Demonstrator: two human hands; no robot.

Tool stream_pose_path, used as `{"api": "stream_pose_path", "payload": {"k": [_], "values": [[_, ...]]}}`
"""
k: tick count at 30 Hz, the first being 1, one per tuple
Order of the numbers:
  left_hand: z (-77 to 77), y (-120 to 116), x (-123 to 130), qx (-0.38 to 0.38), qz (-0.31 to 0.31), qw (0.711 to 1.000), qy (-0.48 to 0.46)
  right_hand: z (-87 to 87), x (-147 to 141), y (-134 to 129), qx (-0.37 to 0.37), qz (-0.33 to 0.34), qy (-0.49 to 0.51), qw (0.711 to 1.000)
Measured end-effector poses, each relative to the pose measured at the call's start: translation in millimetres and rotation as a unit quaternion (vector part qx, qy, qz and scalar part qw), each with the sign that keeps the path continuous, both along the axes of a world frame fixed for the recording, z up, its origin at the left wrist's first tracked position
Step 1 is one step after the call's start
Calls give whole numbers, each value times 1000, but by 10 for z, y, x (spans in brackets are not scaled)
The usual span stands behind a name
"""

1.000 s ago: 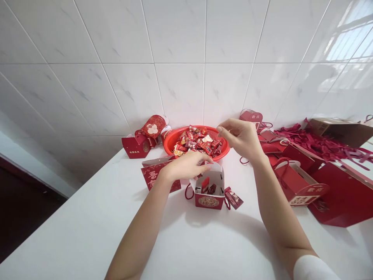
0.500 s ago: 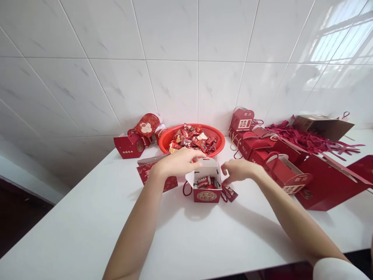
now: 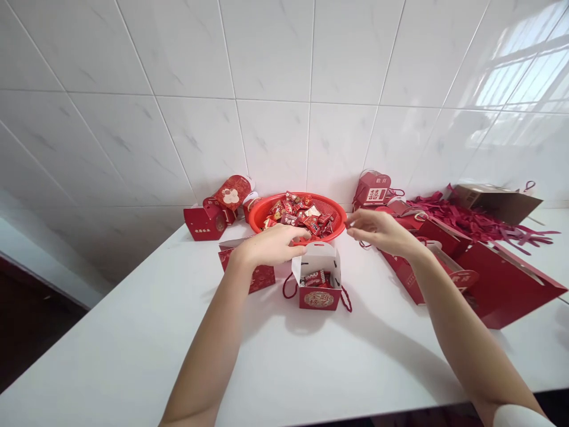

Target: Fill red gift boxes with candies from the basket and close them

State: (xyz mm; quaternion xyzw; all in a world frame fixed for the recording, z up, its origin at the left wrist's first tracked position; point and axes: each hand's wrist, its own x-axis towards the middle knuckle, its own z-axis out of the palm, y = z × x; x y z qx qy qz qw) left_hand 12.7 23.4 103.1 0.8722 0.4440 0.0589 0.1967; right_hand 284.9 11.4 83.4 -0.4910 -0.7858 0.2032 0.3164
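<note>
A small red box (image 3: 319,298) stands upright on the white table, its white-lined top open and wrapped sweets (image 3: 313,278) inside. Red cords hang at both sides. My left hand (image 3: 280,243) hovers by the box's raised rear left edge, thumb and fingers apart with nothing visible between them; contact with the edge is unclear. Behind the box is a red basket (image 3: 341,222) of wrapped sweets. Beside its right rim is my right hand (image 3: 376,230), fingers bent and slightly apart, with nothing distinct between the tips.
A red patterned carton (image 3: 263,279) lies partly behind my left wrist. More red boxes (image 3: 203,224) stand at the back left. Red boxes and bags (image 3: 507,284), a heap of red ribbons (image 3: 475,216) and a brown carton (image 3: 500,201) occupy the right side, against the tiled wall.
My right hand has moved up and away from the box to the basket's right rim. The dark red packet beside the box's right cord no longer shows there. The view has shifted slightly.
</note>
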Motion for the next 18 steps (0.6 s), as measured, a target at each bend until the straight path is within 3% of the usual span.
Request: {"api": "stream_pose_path", "payload": {"k": [3, 7, 12, 16, 18], "values": [[23, -29, -4, -13, 3, 1000, 11, 86, -184, -63, 59, 50, 77, 994], [39, -56, -21, -23, 1, 1000, 14, -7, -386, -124, 68, 92, 27, 993], [50, -66, -11, -31, 1, 999, 15, -206, -313, -193, 98, 44, 28, 994], [50, -75, 35, -31, -17, 999, 3, -454, -192, -235, 110, -33, 55, 992], [37, -66, 64, -28, -27, 999, -2, -587, -181, -244, 95, -42, 80, 991]]}}
